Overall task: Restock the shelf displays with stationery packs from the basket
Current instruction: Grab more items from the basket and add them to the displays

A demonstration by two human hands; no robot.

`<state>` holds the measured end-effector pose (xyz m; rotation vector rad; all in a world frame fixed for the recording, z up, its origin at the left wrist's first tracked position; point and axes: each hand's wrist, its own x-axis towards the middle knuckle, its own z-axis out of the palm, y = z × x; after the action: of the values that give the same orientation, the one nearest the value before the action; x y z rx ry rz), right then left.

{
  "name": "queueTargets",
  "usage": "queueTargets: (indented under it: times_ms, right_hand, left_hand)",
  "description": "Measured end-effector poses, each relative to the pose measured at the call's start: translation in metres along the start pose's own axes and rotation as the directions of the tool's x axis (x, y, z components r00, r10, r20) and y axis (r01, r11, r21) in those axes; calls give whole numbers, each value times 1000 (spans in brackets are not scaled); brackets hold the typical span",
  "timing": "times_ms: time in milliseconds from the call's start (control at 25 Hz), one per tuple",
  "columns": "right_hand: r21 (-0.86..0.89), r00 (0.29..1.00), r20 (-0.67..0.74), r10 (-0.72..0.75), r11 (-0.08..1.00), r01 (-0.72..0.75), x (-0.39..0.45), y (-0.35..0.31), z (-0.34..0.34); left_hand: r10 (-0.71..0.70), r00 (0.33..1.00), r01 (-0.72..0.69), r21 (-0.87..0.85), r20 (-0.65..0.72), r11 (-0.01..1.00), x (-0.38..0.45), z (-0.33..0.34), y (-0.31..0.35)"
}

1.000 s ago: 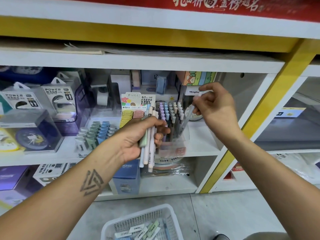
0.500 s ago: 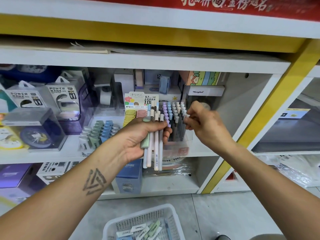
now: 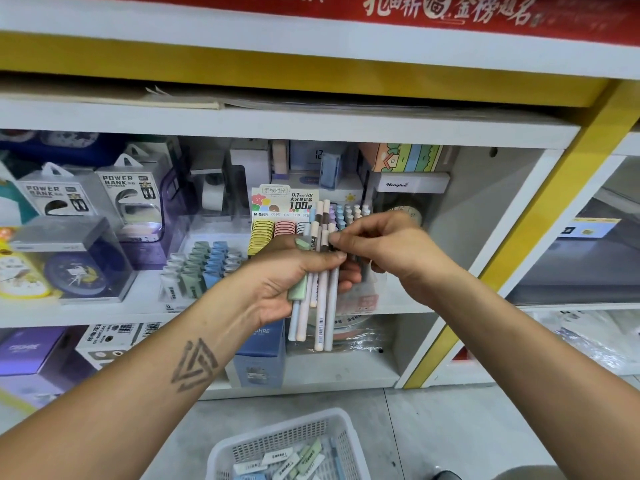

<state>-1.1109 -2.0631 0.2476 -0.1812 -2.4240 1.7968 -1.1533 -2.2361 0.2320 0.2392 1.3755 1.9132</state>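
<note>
Restock partway: pens in hand, more stock in the basket.
Right hand point(image 3: 388, 251) pinches 1 pen point(image 3: 325, 237) from the bunch point(image 3: 317, 306) gripped by the left hand point(image 3: 287, 282) at frame centre; pen display point(image 3: 349, 216) just behind, basket point(image 3: 242, 448) bottom centre, stocked.

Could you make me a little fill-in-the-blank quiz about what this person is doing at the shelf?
1. The left hand grips a bundle of ____.
2. The right hand pinches the top of one ____ in that bundle.
3. The white basket sits on the ____.
4. The boxes at the shelf's left read "POWER ____".

Missing words: pens; pen; floor; BANK
</note>
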Motion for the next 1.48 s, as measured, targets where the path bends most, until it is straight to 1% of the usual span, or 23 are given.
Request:
queueTargets:
  times_ms: [120,200,240,280,320,360,400,440,520,600,680,760,840,920,1040,1120,1200,1240,1280,1360,1400,1440,1480]
  right_hand:
    - [148,997,-29,66,987,-61,-2,-5,-1]
    - [295,986,-143,82,955,-36,1,-8,-9]
    - [342,971,-231,64,939,20,3,-10,-15]
    - [325,945,-327,22,941,91,4,-11,-22]
    - [238,912,-407,-44,959,153,6,-11,-28]
    - [111,883,-453,-124,975,194,6,-10,-32]
    - [-19,865,-458,-203,976,219,5,-7,-35]
    - [-124,863,-434,-260,966,229,4,-4,-36]
    - [-285,879,-346,-328,930,234,0,5,-34]
    - [-467,894,-235,-381,851,240,-2,16,-33]
    - [-579,898,-141,-416,771,266,-3,25,-32]
    - [-615,897,-99,-432,735,286,-3,29,-32]
    - [-608,897,-88,-433,737,296,-4,30,-32]
    - [-613,898,-45,-438,722,321,-5,29,-31]
    - [-668,883,70,-465,635,388,-7,30,-30]
    - [-660,886,82,-457,641,392,-8,31,-30]
    - [-644,904,56,-424,676,358,-8,32,-30]
    - [-662,912,31,-409,675,325,-7,33,-31]
    - [-701,914,12,-405,649,297,-5,34,-32]
    - [-806,917,-12,-399,546,227,-3,32,-35]
    - [-818,918,-32,-395,539,203,-3,28,-34]
    - [-788,916,-63,-396,582,198,-3,24,-33]
    - [-709,920,-103,-377,677,199,-3,17,-30]
  left_hand:
    - [-8,999,10,-30,38,999,0,1,1]
    - [-27,998,30,-66,49,997,1,0,2]
    - [-38,999,41,-78,35,996,1,-1,3]
    - [-45,999,45,-82,8,996,2,-2,3]
    - [-43,999,40,-81,-26,996,2,-3,4]
    - [-34,998,30,-77,-60,997,2,-4,4]
    - [-26,996,20,-75,-86,997,2,-5,4]
    - [-21,995,14,-76,-102,997,2,-6,5]
    - [-17,994,8,-75,-111,997,2,-7,5]
    - [-12,995,5,-67,-104,998,1,-6,4]
    - [-9,996,3,-71,-87,997,1,-4,4]
    - [-15,997,8,-84,-76,996,1,-4,2]
    - [-23,997,16,-96,-74,995,1,-5,1]
    - [-27,997,19,-101,-77,995,2,-6,1]
    - [-28,996,19,-109,-84,994,2,-5,1]
    - [-29,996,20,-107,-80,994,3,-5,1]
    - [-31,997,25,-93,-67,995,2,-5,1]
    - [-34,998,29,-84,-58,996,1,-5,1]
    - [-36,998,32,-77,-47,996,1,-4,0]
    - [-34,999,33,-70,-24,997,0,-2,-1]
    - [-33,999,32,-70,-14,997,0,-1,-1]
    - [-32,999,32,-70,-3,997,0,-1,-2]
    - [-32,999,33,-67,10,997,0,0,-3]
